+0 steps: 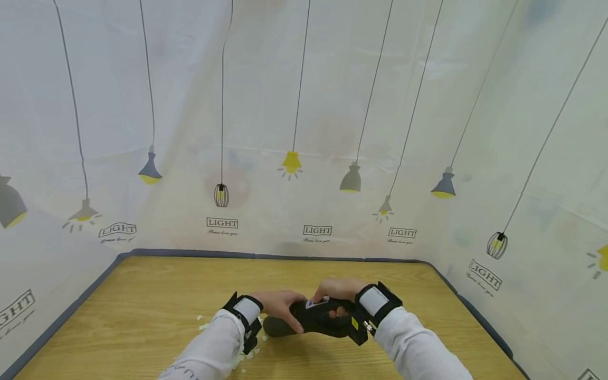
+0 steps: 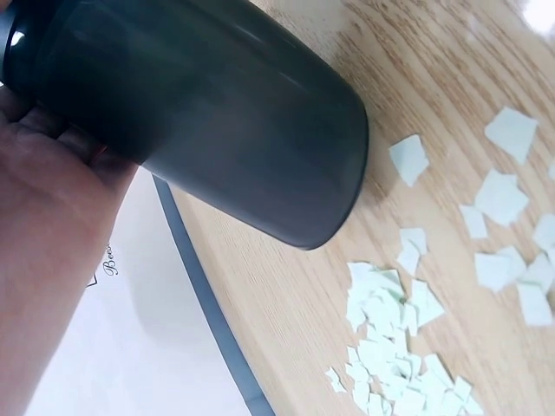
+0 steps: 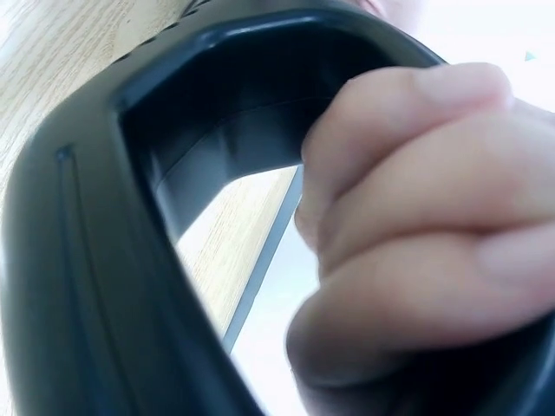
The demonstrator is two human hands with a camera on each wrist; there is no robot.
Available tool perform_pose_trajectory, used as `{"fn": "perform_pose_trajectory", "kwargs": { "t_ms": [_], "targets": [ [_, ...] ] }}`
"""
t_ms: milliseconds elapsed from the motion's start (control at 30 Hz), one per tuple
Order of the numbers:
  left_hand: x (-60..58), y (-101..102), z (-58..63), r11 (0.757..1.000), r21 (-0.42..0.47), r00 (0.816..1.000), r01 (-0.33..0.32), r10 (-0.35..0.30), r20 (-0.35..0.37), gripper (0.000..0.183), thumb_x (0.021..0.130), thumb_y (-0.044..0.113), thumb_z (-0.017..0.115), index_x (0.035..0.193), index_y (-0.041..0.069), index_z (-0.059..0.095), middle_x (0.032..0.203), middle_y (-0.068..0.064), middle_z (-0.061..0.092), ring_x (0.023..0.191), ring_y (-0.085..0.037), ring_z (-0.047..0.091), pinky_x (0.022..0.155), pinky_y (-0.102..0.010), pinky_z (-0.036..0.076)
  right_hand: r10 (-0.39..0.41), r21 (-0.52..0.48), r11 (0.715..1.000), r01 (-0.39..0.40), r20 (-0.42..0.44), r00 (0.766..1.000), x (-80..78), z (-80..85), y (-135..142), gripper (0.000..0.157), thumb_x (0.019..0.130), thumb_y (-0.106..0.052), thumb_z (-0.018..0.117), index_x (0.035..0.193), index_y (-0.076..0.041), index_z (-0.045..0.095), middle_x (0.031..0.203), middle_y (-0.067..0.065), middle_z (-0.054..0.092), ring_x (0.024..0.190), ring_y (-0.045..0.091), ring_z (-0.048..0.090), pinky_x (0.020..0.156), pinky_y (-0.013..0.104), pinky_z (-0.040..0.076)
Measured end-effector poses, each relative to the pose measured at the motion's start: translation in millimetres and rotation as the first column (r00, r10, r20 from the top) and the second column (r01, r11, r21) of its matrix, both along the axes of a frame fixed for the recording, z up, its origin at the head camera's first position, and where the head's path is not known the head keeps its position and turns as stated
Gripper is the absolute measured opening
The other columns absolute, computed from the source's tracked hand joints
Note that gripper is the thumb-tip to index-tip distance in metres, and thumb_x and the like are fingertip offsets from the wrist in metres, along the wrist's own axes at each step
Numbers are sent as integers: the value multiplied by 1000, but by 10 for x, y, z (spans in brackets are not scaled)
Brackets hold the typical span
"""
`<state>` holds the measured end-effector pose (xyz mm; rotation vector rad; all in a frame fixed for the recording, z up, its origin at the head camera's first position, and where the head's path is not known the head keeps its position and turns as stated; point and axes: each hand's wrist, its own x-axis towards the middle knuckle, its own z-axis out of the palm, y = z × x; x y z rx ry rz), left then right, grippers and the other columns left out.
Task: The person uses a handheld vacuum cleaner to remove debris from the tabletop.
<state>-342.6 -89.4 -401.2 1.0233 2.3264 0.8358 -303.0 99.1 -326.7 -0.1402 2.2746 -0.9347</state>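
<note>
A black handheld vacuum cleaner [image 1: 315,321] is held over the wooden table by both hands. My left hand [image 1: 280,305] grips its body near the front, thumb on the near side. The right hand [image 1: 338,290] has its fingers curled through the loop handle [image 3: 95,251], with the thumb by the control panel on top. In the left wrist view, the smoky dark dust cup [image 2: 251,130] points toward a pile of torn pale green paper scraps [image 2: 390,364]. More loose scraps [image 2: 501,198] lie scattered beside that pile. Whether the cup touches the table cannot be told.
The wooden table [image 1: 180,295] has a grey-blue strip [image 1: 304,258] along its far and side edges. Behind it stands a pale curtain-like sheet [image 1: 266,105] printed with hanging lamps. Both wrists carry black straps with small devices.
</note>
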Motion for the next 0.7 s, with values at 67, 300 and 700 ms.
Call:
{"fn": "perform_pose_trajectory", "kwargs": {
  "t_ms": [67, 300, 700],
  "targets": [
    [3, -2, -5, 1000, -3, 1000, 1, -1, 1, 52, 76, 21, 75, 121, 8, 54, 102, 10, 57, 90, -4, 51, 83, -24, 39, 5, 0, 1000, -5, 11, 1000, 0, 1, 2, 24, 86, -24, 51, 93, -3, 60, 57, 1, 46, 40, 5, 34, 39, 17, 30],
    [23, -8, 16, 1000, 4, 999, 12, -12, 42, 51, 76, 20, 75, 121, 6, 55, 102, 8, 57, 90, -5, 52, 84, -25, 40, 6, -24, 1000, -5, 58, 998, 11, 10, 11, 25, 85, -24, 50, 95, -3, 60, 58, 2, 46, 41, 5, 34, 40, 17, 29],
    [88, -53, 35, 999, 9, 996, 35, -36, 85, 47, 78, 18, 73, 119, 5, 55, 100, 8, 58, 89, -4, 53, 83, -24, 40, 6, -30, 1000, -4, 69, 998, 47, 6, -19, 26, 85, -24, 50, 95, -2, 61, 59, 2, 48, 42, 5, 36, 40, 17, 30]
  ]
}}
